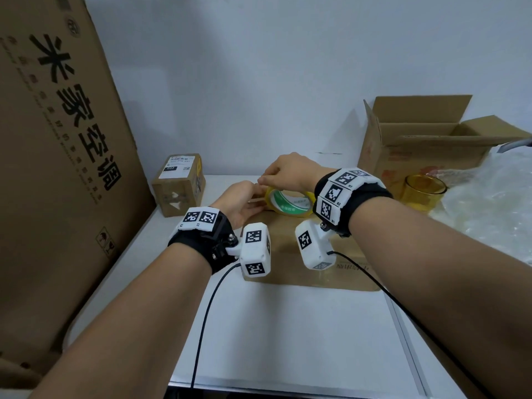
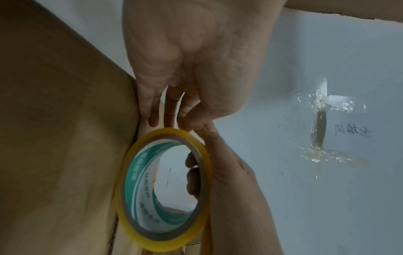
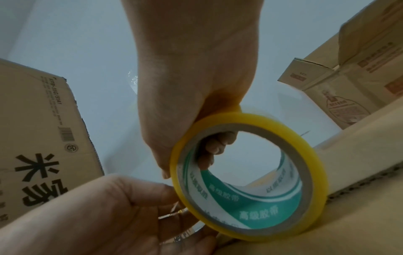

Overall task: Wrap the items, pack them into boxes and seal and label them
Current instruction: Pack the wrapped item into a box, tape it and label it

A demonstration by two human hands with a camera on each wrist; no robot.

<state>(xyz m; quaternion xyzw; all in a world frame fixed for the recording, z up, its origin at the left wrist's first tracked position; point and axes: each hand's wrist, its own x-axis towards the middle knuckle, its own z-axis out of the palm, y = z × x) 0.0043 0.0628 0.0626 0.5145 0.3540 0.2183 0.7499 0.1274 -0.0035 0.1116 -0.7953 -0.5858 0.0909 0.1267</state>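
A white table (image 1: pixel 288 326) runs up to a plain pale wall (image 1: pixel 259 67), its front edge trimmed in metal. The biggest thing here is the tall air-conditioner carton (image 1: pixel 57 139) leaning along the table's left side, printed with large black characters. At the far right an open cardboard box (image 1: pixel 417 145) stands with its flaps up, and crumpled clear bubble wrap (image 1: pixel 489 211) spreads in front of it to the right edge. A closed brown box (image 1: pixel 302 269) lies flat in the middle of the table under both wrists. At the back left, by the wall, sits a small sealed parcel (image 1: pixel 180 185) with a white shipping label on top. An amber glass cup (image 1: pixel 423 194) stands between the open box and the bubble wrap. On a patch of wall seen from the left wrist, a strip of clear tape is stuck beside handwriting.

The roll of yellow packing tape (image 1: pixel 289 201) stands on edge on the closed box's far end. The right hand (image 1: pixel 290 174) grips it from above, fingers curled through the green-printed core, thumb on the outer rim. The left hand (image 1: pixel 244 201) sits just left of the roll, fingers mostly extended, thumb and forefinger pinched at the roll's rim where the right thumb meets it; whether they hold the tape's loose end I cannot tell.
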